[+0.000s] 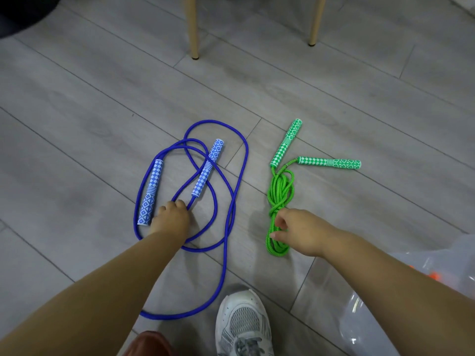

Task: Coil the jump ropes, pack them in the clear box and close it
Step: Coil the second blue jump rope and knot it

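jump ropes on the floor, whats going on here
A person reaches down to two jump ropes on the floor. The left hand grips the cord of the blue rope, which lies in loose loops. The right hand pinches the green rope, already bunched into a tight bundle. The clear box shows only partly at the right edge; neither rope is in it yet.

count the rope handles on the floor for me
4. One blue handle lies beside the left hand, another inside the blue rope loops; two green handles lie above the green rope. The clear box may hide more.
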`<action>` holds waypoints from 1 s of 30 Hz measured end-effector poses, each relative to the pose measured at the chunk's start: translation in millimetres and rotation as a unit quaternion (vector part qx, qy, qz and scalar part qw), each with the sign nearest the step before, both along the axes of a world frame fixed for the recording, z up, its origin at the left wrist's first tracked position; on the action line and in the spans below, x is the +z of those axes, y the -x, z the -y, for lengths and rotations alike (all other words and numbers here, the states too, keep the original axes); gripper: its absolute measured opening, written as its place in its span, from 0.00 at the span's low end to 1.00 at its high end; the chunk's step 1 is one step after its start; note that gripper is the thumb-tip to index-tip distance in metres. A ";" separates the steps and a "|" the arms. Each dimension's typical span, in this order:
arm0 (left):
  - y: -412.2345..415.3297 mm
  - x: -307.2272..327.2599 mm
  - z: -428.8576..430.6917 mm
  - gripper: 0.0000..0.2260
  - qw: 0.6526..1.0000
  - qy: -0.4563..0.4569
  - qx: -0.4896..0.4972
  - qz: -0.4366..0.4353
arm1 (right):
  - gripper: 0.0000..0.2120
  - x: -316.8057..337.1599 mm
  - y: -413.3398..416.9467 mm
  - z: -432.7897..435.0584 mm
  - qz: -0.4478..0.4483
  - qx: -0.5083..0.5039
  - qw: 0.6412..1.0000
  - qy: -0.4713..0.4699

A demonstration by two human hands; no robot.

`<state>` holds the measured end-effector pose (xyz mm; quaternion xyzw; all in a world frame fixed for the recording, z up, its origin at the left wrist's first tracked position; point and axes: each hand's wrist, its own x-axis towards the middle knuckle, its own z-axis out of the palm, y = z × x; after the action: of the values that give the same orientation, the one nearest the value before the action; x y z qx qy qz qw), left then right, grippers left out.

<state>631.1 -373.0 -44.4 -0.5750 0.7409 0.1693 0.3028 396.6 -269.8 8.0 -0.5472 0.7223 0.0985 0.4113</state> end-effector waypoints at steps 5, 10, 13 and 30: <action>-4.6 2.3 1.6 0.21 0.999 -0.030 -0.036 -0.020 | 0.15 10.7 -1.3 -3.2 0.011 -0.001 1.000 0.010; -3.6 21.3 -7.4 0.16 0.989 -0.021 -0.005 -0.149 | 0.15 28.5 4.1 -13.2 0.018 -0.014 0.999 0.029; -4.4 42.1 -8.2 0.16 0.991 -0.032 -0.023 -0.130 | 0.16 42.2 5.8 -21.5 0.025 -0.028 0.999 0.036; 68.5 234.6 -71.1 0.09 0.916 -0.011 -0.093 -0.389 | 0.08 183.7 14.1 -107.0 0.031 -0.106 0.966 0.234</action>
<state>562.6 -301.8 190.2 -0.3890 0.8485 0.3585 0.0111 382.5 -162.8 191.8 -0.5510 0.7660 -0.1345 0.3027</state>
